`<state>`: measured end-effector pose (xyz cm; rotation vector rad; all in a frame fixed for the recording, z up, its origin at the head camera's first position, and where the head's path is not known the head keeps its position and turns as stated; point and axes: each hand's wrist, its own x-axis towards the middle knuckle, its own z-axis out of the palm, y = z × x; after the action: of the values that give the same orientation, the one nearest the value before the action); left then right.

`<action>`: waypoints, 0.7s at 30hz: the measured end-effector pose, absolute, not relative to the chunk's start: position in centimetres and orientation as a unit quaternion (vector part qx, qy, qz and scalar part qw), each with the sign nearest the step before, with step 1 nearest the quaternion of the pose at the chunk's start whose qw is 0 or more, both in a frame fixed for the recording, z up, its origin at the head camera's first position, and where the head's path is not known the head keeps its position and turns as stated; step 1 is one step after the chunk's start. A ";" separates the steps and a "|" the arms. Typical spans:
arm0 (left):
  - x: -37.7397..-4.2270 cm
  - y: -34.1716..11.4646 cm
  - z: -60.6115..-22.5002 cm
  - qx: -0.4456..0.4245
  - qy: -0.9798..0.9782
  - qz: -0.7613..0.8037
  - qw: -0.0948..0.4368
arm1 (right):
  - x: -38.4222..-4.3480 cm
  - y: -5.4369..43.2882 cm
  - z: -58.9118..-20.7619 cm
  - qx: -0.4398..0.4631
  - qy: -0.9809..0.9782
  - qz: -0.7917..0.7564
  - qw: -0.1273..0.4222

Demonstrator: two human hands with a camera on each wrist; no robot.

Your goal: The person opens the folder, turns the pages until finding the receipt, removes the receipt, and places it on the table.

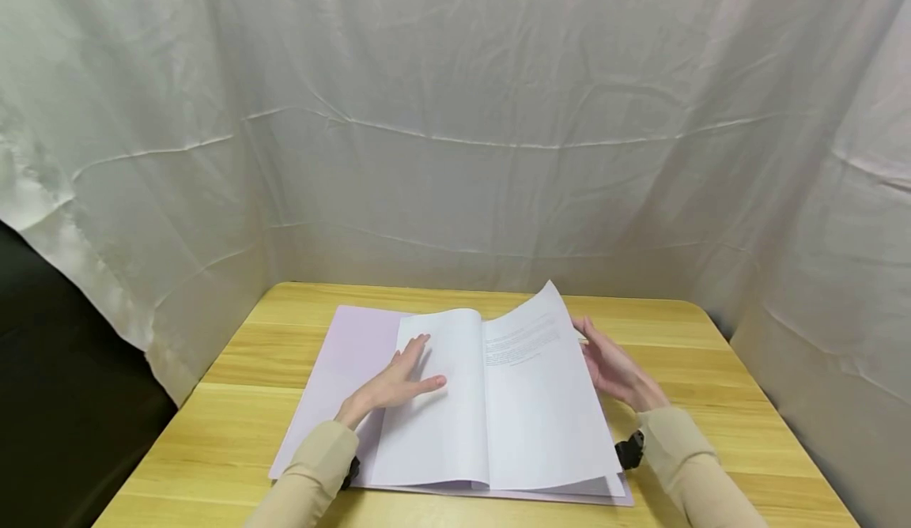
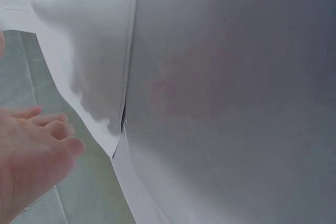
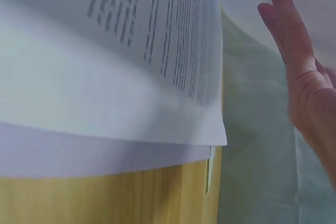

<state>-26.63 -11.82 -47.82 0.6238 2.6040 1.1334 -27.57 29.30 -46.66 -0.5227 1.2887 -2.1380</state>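
An open lilac folder (image 1: 336, 382) lies on the table, holding white paper sheets. One turned sheet (image 1: 432, 441) lies over its left half. On the right, a white page (image 1: 544, 409) with a short block of print has its upper right corner lifted. My left hand (image 1: 394, 384), fingers spread, is over the left sheet. At the raised right edge of the page is my right hand (image 1: 614, 366), some fingertips hidden behind the paper. In the right wrist view its fingers (image 3: 296, 35) look straight. Printed lines show on a sheet (image 3: 152, 30) beneath.
The folder lies on a wood-grain table (image 1: 235, 401) with rounded far corners. Pale grey cloth (image 1: 498, 133) hangs behind and on both sides. Something black (image 1: 64, 386) fills the lower left. A dark wrist device (image 1: 629, 450) sits at the right cuff.
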 end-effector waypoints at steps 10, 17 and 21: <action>-26.2 -11.6 -47.1 0.197 0.882 0.413 0.109 | -26.5 27.8 -46.2 -0.204 0.486 -0.802 0.282; -25.9 -11.2 -46.9 0.194 0.875 0.430 0.108 | -25.6 26.7 -45.7 -0.175 0.568 -0.762 0.258; -25.7 -10.8 -46.8 0.194 0.871 0.438 0.111 | -25.2 26.0 -45.3 -0.163 0.614 -0.732 0.246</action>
<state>-25.68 -10.80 -46.79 0.5685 2.5583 1.2871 -25.18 26.04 -45.34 -0.4439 1.6759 -1.9966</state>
